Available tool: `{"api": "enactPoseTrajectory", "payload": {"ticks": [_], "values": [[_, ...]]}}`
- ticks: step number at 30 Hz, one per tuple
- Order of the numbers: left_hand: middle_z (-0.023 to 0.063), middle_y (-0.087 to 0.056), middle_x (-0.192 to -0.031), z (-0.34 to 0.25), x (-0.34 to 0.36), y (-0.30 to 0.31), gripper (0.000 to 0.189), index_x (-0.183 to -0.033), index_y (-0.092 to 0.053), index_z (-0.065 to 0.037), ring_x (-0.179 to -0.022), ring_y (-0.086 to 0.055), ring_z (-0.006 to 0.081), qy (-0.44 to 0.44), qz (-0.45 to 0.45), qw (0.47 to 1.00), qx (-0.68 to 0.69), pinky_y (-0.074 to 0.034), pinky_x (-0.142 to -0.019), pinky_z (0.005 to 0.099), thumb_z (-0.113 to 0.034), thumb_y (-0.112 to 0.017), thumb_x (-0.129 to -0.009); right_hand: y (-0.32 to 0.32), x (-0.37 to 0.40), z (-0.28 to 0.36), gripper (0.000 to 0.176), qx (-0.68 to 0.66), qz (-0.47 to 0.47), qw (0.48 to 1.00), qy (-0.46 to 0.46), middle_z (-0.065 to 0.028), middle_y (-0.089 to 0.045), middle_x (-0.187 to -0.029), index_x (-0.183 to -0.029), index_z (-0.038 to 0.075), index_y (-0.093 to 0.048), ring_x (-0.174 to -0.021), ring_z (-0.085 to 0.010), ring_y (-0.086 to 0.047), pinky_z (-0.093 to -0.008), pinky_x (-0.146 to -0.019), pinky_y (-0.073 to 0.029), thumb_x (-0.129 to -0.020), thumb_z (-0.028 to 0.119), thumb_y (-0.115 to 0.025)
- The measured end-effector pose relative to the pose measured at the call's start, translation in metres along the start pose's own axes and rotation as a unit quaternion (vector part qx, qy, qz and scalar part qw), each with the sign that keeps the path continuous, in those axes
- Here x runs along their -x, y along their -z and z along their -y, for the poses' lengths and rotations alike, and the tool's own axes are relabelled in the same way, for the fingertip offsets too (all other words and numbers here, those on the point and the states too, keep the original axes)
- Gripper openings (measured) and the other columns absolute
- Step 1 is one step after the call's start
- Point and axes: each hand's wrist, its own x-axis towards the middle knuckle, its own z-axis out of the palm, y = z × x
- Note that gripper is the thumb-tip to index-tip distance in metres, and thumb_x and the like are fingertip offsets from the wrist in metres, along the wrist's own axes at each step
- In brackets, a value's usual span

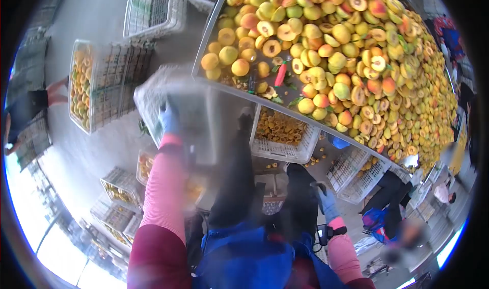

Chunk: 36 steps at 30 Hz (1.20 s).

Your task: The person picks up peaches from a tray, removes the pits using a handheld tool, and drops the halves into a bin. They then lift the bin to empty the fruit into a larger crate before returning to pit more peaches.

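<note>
My left hand (168,118), in a light blue glove, is closed at the side of a white plastic crate (204,121). The crate is smeared by motion and tilted beside the table's corner. My right hand (328,201), gloved too, hangs low by my right knee with its fingers curled. Something dark shows at its fingertips, too small to make out. Halved and whole yellow-orange fruit (356,59) is heaped on the metal-edged table (239,91). A red-handled tool (281,74) lies among the fruit near the table's edge.
Under the table edge stands a white crate (277,149) of fruit pieces, with loose bits on the floor beside it. Stacked crates (109,82) stand at the left, more (119,187) lower left. A person (38,98) is at the far left; another (389,217) sits at the right.
</note>
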Motion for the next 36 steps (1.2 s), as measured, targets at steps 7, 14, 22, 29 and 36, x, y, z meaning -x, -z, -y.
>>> {"api": "enactPoseTrajectory", "payload": {"ticks": [7,14,22,29,36], "values": [[0.0076,-0.065,-0.101,0.032,0.156,-0.078,0.028,-0.111,-0.061,0.001,-0.089,-0.059,0.0178,-0.212,0.029,0.957,-0.197,-0.047,-0.082,0.0281,-0.015,-0.06,-0.089,-0.086,-0.087,-0.074,0.031,0.249,0.147,0.957,0.034,-0.0163,-0.065,-0.09,-0.111,0.006,-0.06,-0.08,-0.0286,-0.064,-0.0363,-0.073,-0.049,-0.09,0.027,-0.053],[0.0161,-0.062,-0.104,0.189,0.239,-0.187,0.036,-0.11,-0.06,-0.004,-0.095,-0.06,0.0326,-0.128,0.386,0.885,-0.224,-0.047,-0.086,0.0411,-0.028,-0.061,-0.084,-0.196,-0.121,-0.239,0.041,0.543,0.36,0.744,0.146,-0.0171,-0.066,-0.096,-0.116,0.012,-0.059,-0.092,-0.0321,-0.064,-0.0446,-0.083,-0.048,-0.085,0.037,-0.05],[0.0127,-0.056,-0.084,0.222,0.258,-0.22,0.037,-0.104,-0.057,-0.006,-0.074,-0.058,0.0293,-0.339,0.435,0.774,-0.31,-0.047,-0.062,0.041,-0.033,-0.064,-0.08,-0.267,-0.16,-0.249,0.036,0.471,0.362,0.768,0.238,-0.015,-0.066,-0.097,-0.114,0.01,-0.06,-0.088,-0.03,-0.063,-0.0426,-0.079,-0.049,-0.086,0.031,-0.05],[0.014,-0.057,-0.086,0.209,0.247,-0.231,0.035,-0.103,-0.056,-0.005,-0.078,-0.058,0.0315,-0.444,0.469,0.684,-0.338,-0.045,-0.071,0.0408,-0.031,-0.062,-0.08,-0.255,-0.201,-0.215,0.035,0.428,0.286,0.823,0.241,-0.014,-0.065,-0.098,-0.115,0.01,-0.059,-0.088,-0.0279,-0.063,-0.0404,-0.078,-0.049,-0.088,0.03,-0.051],[0.0203,-0.06,-0.101,0.191,0.228,-0.239,0.042,-0.107,-0.057,-0.002,-0.095,-0.059,0.0353,-0.491,0.485,0.571,-0.445,-0.043,-0.083,0.0475,-0.036,-0.056,-0.082,-0.248,-0.263,-0.158,0.034,0.376,0.181,0.865,0.278,-0.0131,-0.064,-0.099,-0.116,0.01,-0.058,-0.088,-0.0258,-0.062,-0.0382,-0.077,-0.05,-0.089,0.029,-0.052]]}}
